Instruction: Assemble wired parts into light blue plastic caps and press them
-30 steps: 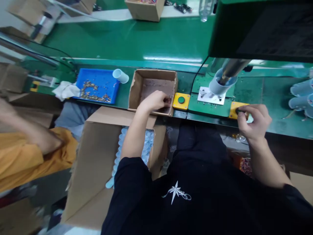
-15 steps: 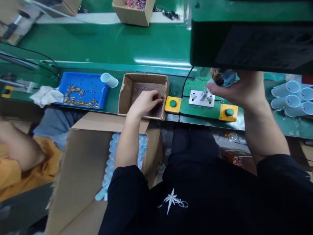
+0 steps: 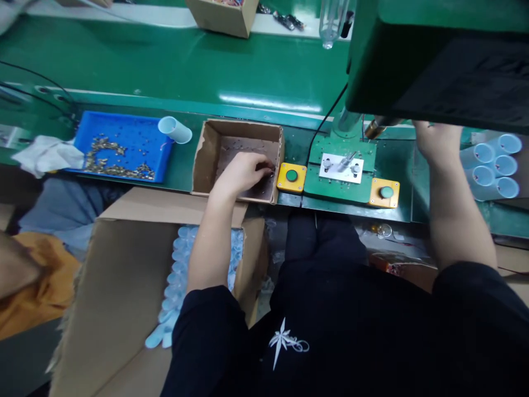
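Note:
My left hand reaches into an open cardboard box holding small dark bits. Its thumb and fingers are pinched together near the box's right wall; what they hold is too small to make out. Under the dark front of a green machine is my right hand, its fingers hidden, so its grip and contents do not show. Several light blue plastic cups lie on their sides just right of it. Between my hands, a white plate with a slanted metal pin sits on the machine's green base.
Yellow button boxes flank the base. A blue tray with small brass parts and a light blue cup lie left. A large carton of cups stands below my left arm. A person in orange sits left.
My right hand has moved right, from the metal pin with a light blue cup to beside the cups on the right. The pin is now bare. My left hand stays in the box.

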Tool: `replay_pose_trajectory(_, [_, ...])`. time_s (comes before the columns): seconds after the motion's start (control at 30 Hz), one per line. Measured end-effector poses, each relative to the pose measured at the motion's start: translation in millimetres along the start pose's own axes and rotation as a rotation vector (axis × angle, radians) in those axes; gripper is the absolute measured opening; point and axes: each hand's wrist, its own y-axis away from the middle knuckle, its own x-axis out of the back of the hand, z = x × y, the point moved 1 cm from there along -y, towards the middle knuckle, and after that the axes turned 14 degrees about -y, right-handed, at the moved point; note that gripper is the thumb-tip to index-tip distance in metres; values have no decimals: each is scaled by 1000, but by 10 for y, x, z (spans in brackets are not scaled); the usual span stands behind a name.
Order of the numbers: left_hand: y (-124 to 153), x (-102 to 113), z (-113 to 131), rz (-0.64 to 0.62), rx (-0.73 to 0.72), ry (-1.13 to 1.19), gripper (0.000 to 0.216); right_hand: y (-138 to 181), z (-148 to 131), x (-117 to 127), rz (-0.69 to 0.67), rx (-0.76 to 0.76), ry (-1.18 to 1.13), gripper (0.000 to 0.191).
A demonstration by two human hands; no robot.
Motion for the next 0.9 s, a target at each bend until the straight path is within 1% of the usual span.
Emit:
replay_pose_trajectory(0.03, [-1,16,18,-19,13,-32,24,215,123,158,-36,-98,38,67])
replay_pose_trajectory(0.07, [0,32,41,-36,23,-65,25,457,258,342,-92,-234,75,71])
replay_pose_trajectory(0.1, [2,48,66,-50,27,-100,27,712,390,550,-69,-343,152,78])
replay_pose_trajectory(0.13, [6,62,93,-59,25,-132,27,966,509,756,-61,-436,229,89])
replay_pose_trajectory(0.17, [11,74,120,-64,19,-161,27,1206,606,948,-33,-505,297,98])
replay_pose_trajectory(0.2, [15,83,144,-67,8,-185,27,1420,680,1109,-24,-544,356,99])
replay_pose_trajectory(0.23, [18,90,165,-66,-5,-200,28,1599,734,1228,-34,-558,400,93])
replay_pose_trajectory(0.27, [19,94,182,-62,-16,-210,28,1739,775,1304,-48,-553,429,81])
replay_pose_trajectory(0.3, [19,98,196,-53,-23,-216,29,1838,811,1339,-65,-540,446,64])
replay_pose_trajectory(0.33, [19,100,207,-43,-26,-219,30,1895,847,1340,-76,-528,454,47])
replay_pose_trajectory(0.37, [21,102,217,-32,-25,-219,30,1914,886,1315,-73,-522,455,35])
replay_pose_trajectory(0.4, [24,103,225,-25,-21,-219,30,1901,927,1270,-56,-525,456,30])
replay_pose_trajectory(0.43, [30,102,232,-24,-15,-219,29,1861,967,1210,-39,-540,465,32])
replay_pose_trajectory(0.47, [39,100,236,-28,-8,-217,29,1800,1001,1140,-32,-563,479,38])
replay_pose_trajectory(0.53, [57,91,232,-39,0,-208,28,1648,1028,985,-51,-623,521,49])
replay_pose_trajectory(0.57, [64,84,223,-42,2,-201,27,1568,1014,908,-70,-645,543,49])
replay_pose_trajectory(0.63, [72,67,194,-44,-2,-185,27,1428,932,767,-121,-615,555,45])
replay_pose_trajectory(0.7, [70,51,164,-38,-4,-169,27,1324,823,652,-163,-529,509,47])
replay_pose_trajectory(0.73, [66,45,153,-33,0,-163,27,1287,782,606,-164,-512,481,50])
replay_pose_trajectory(0.77, [62,40,144,-28,4,-157,27,1258,761,567,-149,-523,455,52])
replay_pose_trajectory(0.8, [58,37,138,-21,7,-151,27,1237,765,535,-116,-566,436,51])
replay_pose_trajectory(0.87, [52,35,134,-12,-1,-138,26,1219,843,486,-11,-689,419,45])
replay_pose_trajectory(0.9, [50,35,135,-11,-10,-131,26,1221,906,465,28,-725,391,41])
